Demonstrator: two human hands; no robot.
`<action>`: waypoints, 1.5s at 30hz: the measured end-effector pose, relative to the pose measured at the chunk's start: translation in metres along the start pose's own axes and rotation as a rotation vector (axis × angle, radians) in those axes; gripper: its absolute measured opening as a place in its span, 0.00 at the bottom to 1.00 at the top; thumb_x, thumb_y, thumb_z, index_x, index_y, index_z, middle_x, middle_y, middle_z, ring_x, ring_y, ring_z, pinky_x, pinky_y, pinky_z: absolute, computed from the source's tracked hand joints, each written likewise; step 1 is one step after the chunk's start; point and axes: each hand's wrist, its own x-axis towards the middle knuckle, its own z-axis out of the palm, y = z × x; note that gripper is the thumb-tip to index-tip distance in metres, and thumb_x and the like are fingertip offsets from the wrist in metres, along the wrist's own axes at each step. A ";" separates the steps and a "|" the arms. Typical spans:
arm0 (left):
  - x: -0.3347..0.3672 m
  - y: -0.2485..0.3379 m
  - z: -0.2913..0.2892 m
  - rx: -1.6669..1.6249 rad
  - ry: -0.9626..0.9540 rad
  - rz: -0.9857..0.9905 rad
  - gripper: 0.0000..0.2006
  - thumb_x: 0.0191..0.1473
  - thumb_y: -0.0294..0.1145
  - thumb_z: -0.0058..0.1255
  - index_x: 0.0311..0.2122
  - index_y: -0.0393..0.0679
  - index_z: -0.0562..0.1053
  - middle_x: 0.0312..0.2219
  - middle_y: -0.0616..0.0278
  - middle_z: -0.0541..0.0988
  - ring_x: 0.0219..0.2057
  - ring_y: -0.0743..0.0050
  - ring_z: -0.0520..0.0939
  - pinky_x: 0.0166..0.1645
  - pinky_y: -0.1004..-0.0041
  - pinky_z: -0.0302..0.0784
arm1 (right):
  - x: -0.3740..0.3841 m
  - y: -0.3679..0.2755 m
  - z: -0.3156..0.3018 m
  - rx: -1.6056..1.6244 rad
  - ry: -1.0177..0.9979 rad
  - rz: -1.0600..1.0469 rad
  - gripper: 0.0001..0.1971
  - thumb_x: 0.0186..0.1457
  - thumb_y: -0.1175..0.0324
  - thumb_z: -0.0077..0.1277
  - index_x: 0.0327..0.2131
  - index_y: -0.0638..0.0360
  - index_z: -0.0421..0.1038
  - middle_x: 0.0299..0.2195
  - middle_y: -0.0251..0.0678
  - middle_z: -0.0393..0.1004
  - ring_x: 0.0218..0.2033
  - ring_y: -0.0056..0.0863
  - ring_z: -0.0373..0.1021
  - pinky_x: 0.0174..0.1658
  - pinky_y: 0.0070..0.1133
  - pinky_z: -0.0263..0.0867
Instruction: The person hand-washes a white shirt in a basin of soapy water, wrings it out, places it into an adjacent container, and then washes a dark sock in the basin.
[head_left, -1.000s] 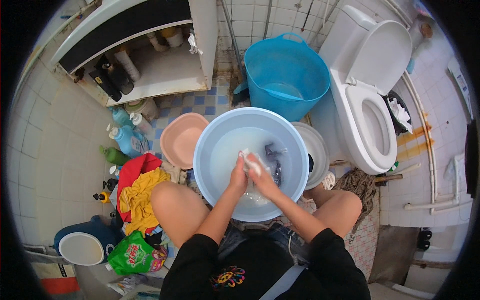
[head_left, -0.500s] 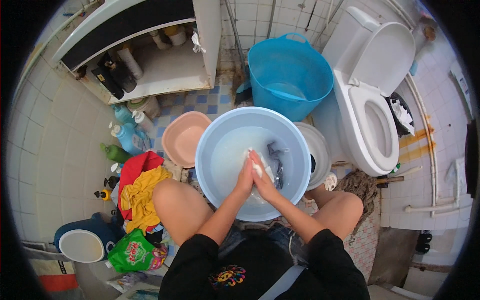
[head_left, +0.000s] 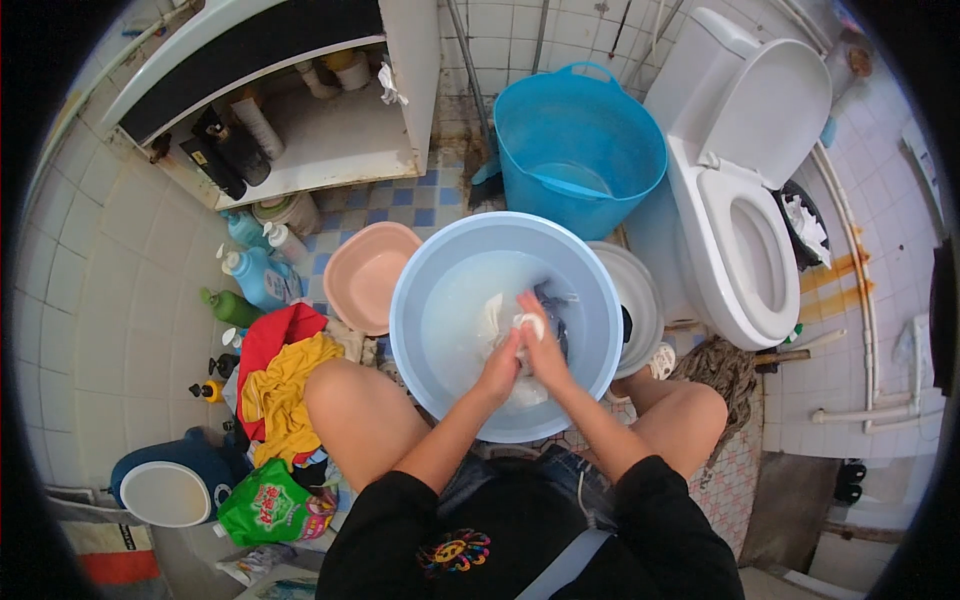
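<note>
A light blue basin [head_left: 408,330] stands between my knees, with cloudy water in it. Pressed palm to palm over the water, my left hand [head_left: 501,368] and my right hand [head_left: 543,347] hold a wet white cloth [head_left: 494,314] between them. Part of the cloth sticks out past my fingers, and the rest trails below my palms. Its exact kind cannot be made out. Beside my right hand a dark blue-grey garment [head_left: 553,302] lies partly sunk in the water.
A pink basin [head_left: 372,280] sits left of mine, a blue tub [head_left: 580,140] beyond it. The toilet [head_left: 745,250] stands at the right. Red and yellow clothes [head_left: 290,390], bottles [head_left: 262,280] and a green detergent bag [head_left: 270,505] lie along the left. A mop head [head_left: 722,385] rests by my right knee.
My right hand has slid forward against the left, which has drawn back slightly. More of the white cloth now shows to the left of my fingers.
</note>
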 end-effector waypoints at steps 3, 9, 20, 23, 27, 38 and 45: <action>-0.009 -0.001 0.005 0.066 -0.146 -0.134 0.25 0.59 0.45 0.24 0.54 0.34 0.53 0.51 0.57 0.61 0.52 0.67 0.62 0.56 0.70 0.53 | 0.018 0.012 -0.032 0.190 0.248 0.310 0.24 0.58 0.61 0.33 0.55 0.64 0.49 0.56 0.41 0.50 0.57 0.30 0.48 0.57 0.23 0.42; 0.008 0.011 -0.008 -0.036 0.067 0.168 0.24 0.59 0.44 0.25 0.55 0.40 0.53 0.51 0.58 0.61 0.52 0.67 0.62 0.55 0.69 0.56 | -0.004 -0.023 0.008 -0.012 -0.070 0.016 0.25 0.56 0.63 0.36 0.54 0.64 0.49 0.56 0.44 0.48 0.58 0.35 0.44 0.59 0.25 0.37; 0.018 -0.005 -0.027 0.228 0.022 0.118 0.26 0.58 0.47 0.26 0.54 0.38 0.54 0.52 0.59 0.60 0.53 0.70 0.60 0.56 0.72 0.52 | 0.003 0.005 0.002 0.012 0.024 0.036 0.27 0.57 0.58 0.33 0.56 0.63 0.44 0.54 0.47 0.52 0.57 0.34 0.47 0.57 0.22 0.42; 0.012 0.011 -0.018 0.004 0.071 -0.017 0.26 0.57 0.49 0.27 0.53 0.39 0.56 0.49 0.60 0.63 0.51 0.69 0.63 0.56 0.71 0.54 | -0.022 -0.008 0.033 -0.121 -0.111 -0.065 0.27 0.58 0.58 0.30 0.56 0.64 0.43 0.57 0.41 0.47 0.58 0.30 0.43 0.59 0.23 0.36; 0.002 0.005 -0.016 0.161 -0.038 -0.167 0.25 0.58 0.47 0.28 0.51 0.38 0.59 0.46 0.60 0.67 0.46 0.71 0.68 0.51 0.72 0.60 | 0.012 0.043 -0.023 0.065 0.186 0.214 0.24 0.58 0.57 0.31 0.53 0.62 0.53 0.51 0.42 0.57 0.53 0.31 0.55 0.54 0.23 0.49; 0.003 0.062 -0.012 0.870 0.079 0.591 0.11 0.45 0.29 0.50 0.36 0.38 0.72 0.33 0.56 0.76 0.38 0.68 0.75 0.43 0.74 0.67 | 0.015 -0.029 -0.051 0.106 -0.032 0.323 0.18 0.54 0.57 0.41 0.39 0.64 0.65 0.35 0.35 0.69 0.36 0.21 0.64 0.42 0.19 0.59; -0.012 0.070 -0.004 1.126 -0.033 0.456 0.15 0.42 0.32 0.54 0.38 0.39 0.72 0.32 0.54 0.76 0.35 0.64 0.76 0.41 0.72 0.68 | 0.010 -0.036 -0.043 -0.040 -0.238 0.112 0.13 0.52 0.62 0.46 0.35 0.63 0.68 0.29 0.35 0.70 0.30 0.22 0.65 0.36 0.20 0.61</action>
